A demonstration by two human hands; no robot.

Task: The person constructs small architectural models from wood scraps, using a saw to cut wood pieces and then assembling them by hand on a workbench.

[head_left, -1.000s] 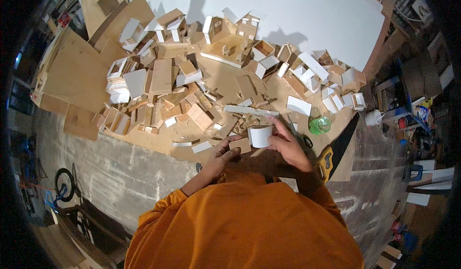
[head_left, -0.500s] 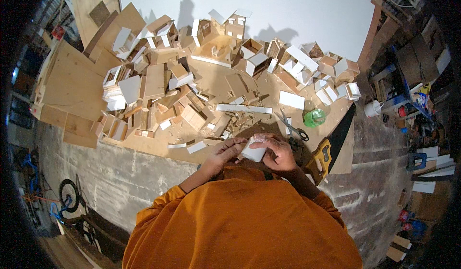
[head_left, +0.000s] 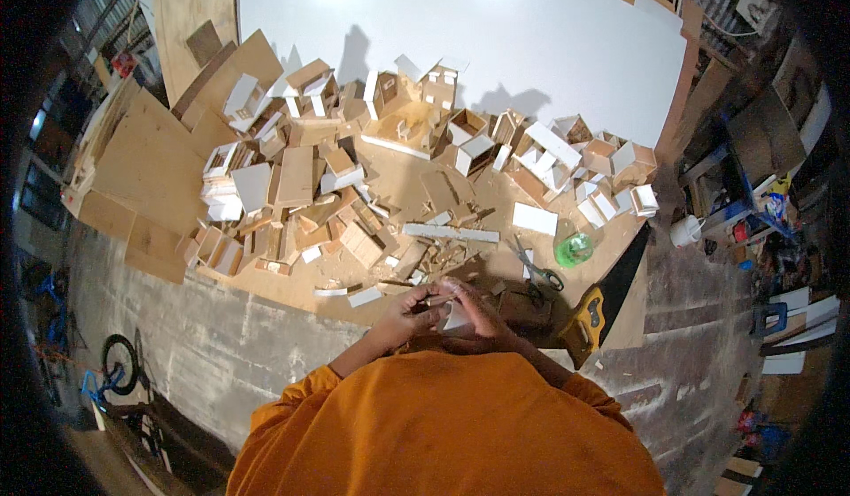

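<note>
Close in front of my chest, both hands are on a small white-faced piece (head_left: 455, 317), seemingly a little box of thin board. My left hand (head_left: 409, 314) pinches its left side, fingers curled. On the other side my right hand (head_left: 479, 312) presses along it, its fingers meeting the left ones at the top; much of the piece is hidden by them. To the right on the wooden table lie scissors (head_left: 542, 269), a green transparent plastic container (head_left: 574, 249) and a handsaw (head_left: 584, 326) with a yellow and black handle.
Several little wooden and white model houses and boxes (head_left: 361, 246) crowd the table (head_left: 390, 177), among offcuts. A white strip (head_left: 452, 232) lies mid-table. Beyond stands a large white panel (head_left: 496, 45). A white bucket (head_left: 686, 230) stands right; a bicycle (head_left: 121, 363) is at lower left.
The piece has come nearer my chest and turned, showing less of its white face. My right hand has straightened around it, and the hands are closer together. The whole view has tilted slightly.
</note>
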